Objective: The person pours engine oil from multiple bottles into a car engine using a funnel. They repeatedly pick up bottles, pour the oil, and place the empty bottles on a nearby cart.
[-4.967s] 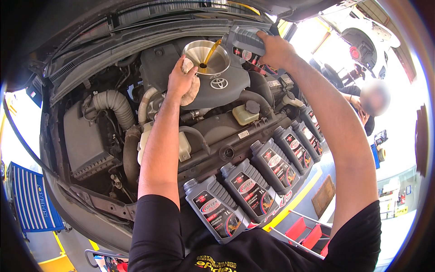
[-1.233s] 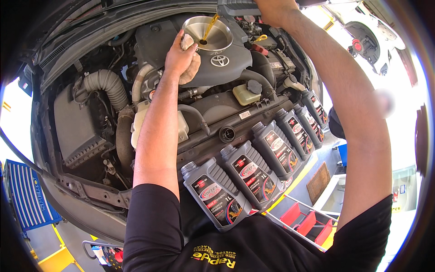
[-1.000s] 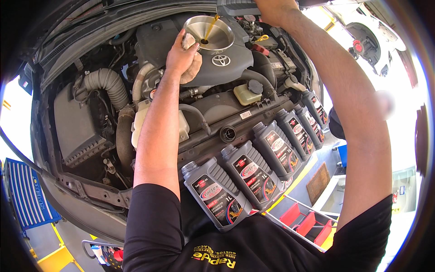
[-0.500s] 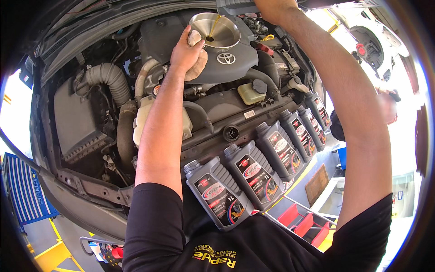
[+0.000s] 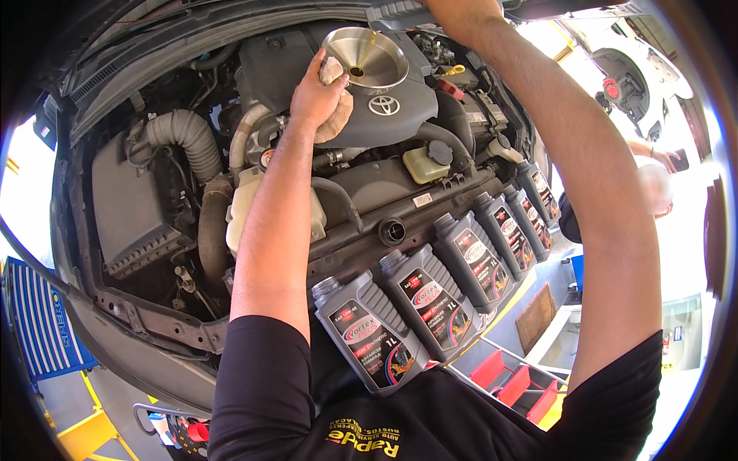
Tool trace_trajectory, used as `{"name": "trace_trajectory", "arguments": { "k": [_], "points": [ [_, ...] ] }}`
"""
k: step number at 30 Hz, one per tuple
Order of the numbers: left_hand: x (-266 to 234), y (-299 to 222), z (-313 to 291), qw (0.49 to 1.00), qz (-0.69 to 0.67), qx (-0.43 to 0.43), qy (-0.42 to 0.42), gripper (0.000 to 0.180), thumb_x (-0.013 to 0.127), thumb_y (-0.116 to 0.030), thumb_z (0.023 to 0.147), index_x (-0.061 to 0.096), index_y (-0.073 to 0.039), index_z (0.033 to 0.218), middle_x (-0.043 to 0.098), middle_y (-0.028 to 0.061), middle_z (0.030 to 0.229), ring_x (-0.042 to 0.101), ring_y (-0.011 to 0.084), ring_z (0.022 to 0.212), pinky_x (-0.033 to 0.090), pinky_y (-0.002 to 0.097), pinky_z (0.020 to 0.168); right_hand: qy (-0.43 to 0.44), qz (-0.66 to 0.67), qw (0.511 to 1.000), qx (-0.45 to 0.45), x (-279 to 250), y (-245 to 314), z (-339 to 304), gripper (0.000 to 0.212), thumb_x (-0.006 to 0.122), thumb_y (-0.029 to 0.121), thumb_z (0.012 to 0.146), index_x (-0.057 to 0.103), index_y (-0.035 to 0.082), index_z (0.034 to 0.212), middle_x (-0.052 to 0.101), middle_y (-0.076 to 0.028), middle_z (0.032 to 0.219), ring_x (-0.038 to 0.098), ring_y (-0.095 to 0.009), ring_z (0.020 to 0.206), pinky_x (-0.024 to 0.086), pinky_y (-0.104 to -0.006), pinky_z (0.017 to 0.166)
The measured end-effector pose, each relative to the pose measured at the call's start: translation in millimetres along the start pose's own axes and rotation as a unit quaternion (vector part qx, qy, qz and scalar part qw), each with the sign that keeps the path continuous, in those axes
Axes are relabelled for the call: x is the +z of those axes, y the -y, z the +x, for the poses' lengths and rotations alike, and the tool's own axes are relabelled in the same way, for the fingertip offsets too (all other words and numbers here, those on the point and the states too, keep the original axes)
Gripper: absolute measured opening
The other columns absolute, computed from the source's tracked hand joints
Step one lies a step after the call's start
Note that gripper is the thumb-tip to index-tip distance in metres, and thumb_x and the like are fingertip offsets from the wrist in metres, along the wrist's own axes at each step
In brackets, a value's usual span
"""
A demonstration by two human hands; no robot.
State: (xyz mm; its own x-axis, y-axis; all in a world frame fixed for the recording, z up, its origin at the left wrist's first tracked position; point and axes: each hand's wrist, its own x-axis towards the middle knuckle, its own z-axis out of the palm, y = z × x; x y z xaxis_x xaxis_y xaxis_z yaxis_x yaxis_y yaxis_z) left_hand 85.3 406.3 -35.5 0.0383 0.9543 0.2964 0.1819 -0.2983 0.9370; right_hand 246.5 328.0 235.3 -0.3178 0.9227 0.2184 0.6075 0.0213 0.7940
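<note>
My left hand (image 5: 314, 98) is closed round a crumpled, pale rag (image 5: 336, 119) and steadies the rim of a steel funnel (image 5: 388, 61) above the dark engine cover (image 5: 419, 107). At the top edge, my right hand (image 5: 465, 17) grips a tilted grey oil bottle (image 5: 396, 15); its fingers are mostly out of the picture. A thin amber stream of oil (image 5: 369, 46) runs from the bottle into the funnel. Near my chest, several uncapped grey oil bottles (image 5: 369, 334) stand in a slanting row along the front of the engine bay.
A black round filler cap (image 5: 392, 230) lies on the front crossmember. The air filter box (image 5: 138, 203) and ribbed hose (image 5: 184, 134) are on the left, the battery (image 5: 484, 111) on the right. Another person's hand (image 5: 661, 157) holds a phone. Red trays (image 5: 511, 384) sit lower right.
The oil stream has become thinner and fainter. The funnel and my left hand have dropped very slightly. The other person's hand with the phone has come further into view.
</note>
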Motion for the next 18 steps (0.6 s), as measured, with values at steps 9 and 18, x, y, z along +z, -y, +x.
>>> {"name": "trace_trajectory", "arguments": {
  "k": [9,18],
  "points": [
    [-0.9,9.4,2.0,1.000,-0.004,0.004,0.006,0.081,0.075,-0.039,0.093,0.036,-0.022,0.162,0.067,0.0154,0.139,0.064,0.0335,0.129,0.048,0.0419,0.110,-0.032,-0.017,0.999,-0.009,5.5,1.0,4.4,0.037,0.070,0.024,0.089,0.070,0.020,0.126,0.064,-0.013,0.138,0.061,-0.030,0.129,0.046,-0.0483,0.103],
    [-2.6,2.4,-1.4,1.000,-0.003,-0.009,0.017,0.081,0.074,-0.037,0.093,0.034,-0.023,0.163,0.067,0.0152,0.139,0.064,0.0324,0.129,0.048,0.0419,0.110,-0.059,-0.022,0.998,-0.020,11.6,5.5,11.6,0.030,0.066,0.021,0.090,0.071,0.019,0.120,0.068,-0.010,0.129,0.063,-0.029,0.125,0.047,-0.0498,0.099]
  ]
}}
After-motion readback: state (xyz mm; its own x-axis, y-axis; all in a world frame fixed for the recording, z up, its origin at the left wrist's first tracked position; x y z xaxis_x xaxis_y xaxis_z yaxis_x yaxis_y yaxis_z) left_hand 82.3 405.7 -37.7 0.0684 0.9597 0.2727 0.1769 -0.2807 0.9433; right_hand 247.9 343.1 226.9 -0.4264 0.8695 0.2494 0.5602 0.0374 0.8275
